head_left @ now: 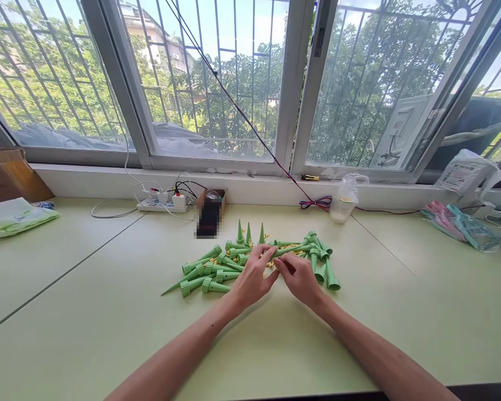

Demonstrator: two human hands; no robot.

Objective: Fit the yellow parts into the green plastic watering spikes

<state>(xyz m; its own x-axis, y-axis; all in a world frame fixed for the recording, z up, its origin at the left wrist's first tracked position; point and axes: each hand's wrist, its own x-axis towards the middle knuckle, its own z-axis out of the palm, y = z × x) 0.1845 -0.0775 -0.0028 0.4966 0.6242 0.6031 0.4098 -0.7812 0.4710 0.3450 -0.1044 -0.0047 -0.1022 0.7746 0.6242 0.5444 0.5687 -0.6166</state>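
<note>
Several green plastic cone spikes (211, 273) lie in a loose pile on the pale green table (87, 301), with three standing upright (248, 233) at the back. Small yellow pieces (270, 264) lie among them. My left hand (254, 275) and my right hand (300, 277) meet over the pile's middle. Both pinch one green spike (290, 251) that points left between them. More spikes (323, 262) lie to the right of my right hand.
A white power strip (162, 205) with cables sits by the window sill. Beside it stands a dark box (210, 214). A plastic bag with a cup (345, 200) is at back right, packets (463, 225) at far right, a green pack (12, 216) at far left.
</note>
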